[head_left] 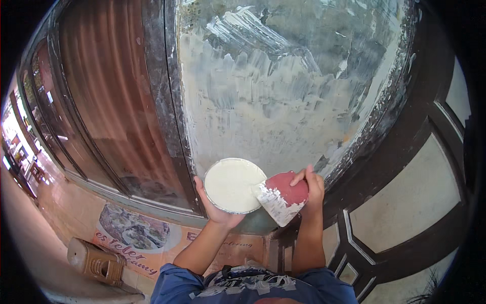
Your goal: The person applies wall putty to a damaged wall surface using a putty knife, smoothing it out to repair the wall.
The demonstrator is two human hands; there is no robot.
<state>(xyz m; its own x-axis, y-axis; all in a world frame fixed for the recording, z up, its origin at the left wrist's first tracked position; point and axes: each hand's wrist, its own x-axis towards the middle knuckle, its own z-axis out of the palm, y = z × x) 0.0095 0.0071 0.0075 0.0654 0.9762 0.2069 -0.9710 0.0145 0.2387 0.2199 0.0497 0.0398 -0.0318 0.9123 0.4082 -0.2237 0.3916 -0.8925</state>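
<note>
Red scraper (289, 191), one, clasped in right hand (315, 188); left hand (218, 214), seemingly half-curled, cups one container (234, 159), cream paste (229, 185).

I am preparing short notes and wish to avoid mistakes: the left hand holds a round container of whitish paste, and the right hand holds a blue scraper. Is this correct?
Not fully: the scraper is red, not blue, as the head view shows. The left hand does hold a round container of whitish paste, and the right hand holds the scraper.
</note>
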